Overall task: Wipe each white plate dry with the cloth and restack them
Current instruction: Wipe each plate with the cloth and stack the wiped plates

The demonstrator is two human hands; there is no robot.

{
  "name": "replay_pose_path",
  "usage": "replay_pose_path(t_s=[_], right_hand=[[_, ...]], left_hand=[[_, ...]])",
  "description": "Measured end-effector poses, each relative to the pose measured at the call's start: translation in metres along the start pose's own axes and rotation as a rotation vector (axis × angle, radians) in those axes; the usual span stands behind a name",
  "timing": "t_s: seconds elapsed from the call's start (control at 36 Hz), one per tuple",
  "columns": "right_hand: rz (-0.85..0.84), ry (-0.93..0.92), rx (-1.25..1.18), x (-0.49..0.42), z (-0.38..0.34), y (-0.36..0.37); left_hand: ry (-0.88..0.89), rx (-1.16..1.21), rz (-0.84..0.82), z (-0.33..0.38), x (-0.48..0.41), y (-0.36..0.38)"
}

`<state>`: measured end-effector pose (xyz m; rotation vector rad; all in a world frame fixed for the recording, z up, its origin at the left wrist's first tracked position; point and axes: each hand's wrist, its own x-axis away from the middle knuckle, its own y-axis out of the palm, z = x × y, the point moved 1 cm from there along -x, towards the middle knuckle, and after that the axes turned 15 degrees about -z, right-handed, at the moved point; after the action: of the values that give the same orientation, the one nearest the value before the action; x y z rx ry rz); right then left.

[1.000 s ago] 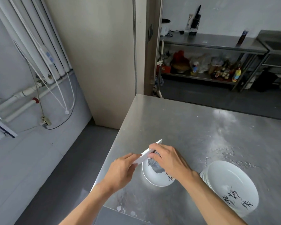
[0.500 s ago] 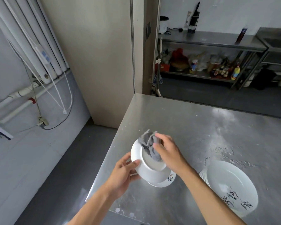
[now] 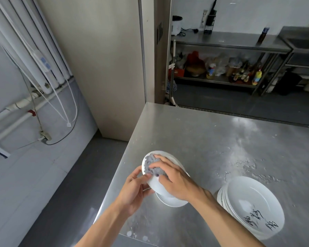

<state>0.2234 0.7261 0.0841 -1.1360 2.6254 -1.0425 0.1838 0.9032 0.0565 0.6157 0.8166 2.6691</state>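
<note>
White plate (image 3: 154,184), grey-purple cloth (image 3: 152,165), white stack (image 3: 253,202) with black brush-lettering, apparently, steel-grey table (image 3: 194,139).

Two hands: one left hand (image 3: 134,191), one right hand (image 3: 175,179). One grey cloth (image 3: 151,164). Two single white plates, one tilted plate (image 3: 159,188) and one flat plate (image 3: 171,202), and one stack (image 3: 251,204) of several more, rims too crowded to count exactly. One steel tabletop (image 3: 203,139).
</note>
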Motion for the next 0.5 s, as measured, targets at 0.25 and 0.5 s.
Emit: replay_pose_path(t_s=[0.25, 0.5], right_hand=[[-0.115, 0.183, 0.107, 0.011, 0.023, -0.014], [0.22, 0.335, 0.029, 0.02, 0.048, -0.016]], left_hand=[[-0.016, -0.008, 0.04, 0.006, 0.002, -0.011], [-0.049, -0.12, -0.052, 0.004, 0.011, 0.004]])
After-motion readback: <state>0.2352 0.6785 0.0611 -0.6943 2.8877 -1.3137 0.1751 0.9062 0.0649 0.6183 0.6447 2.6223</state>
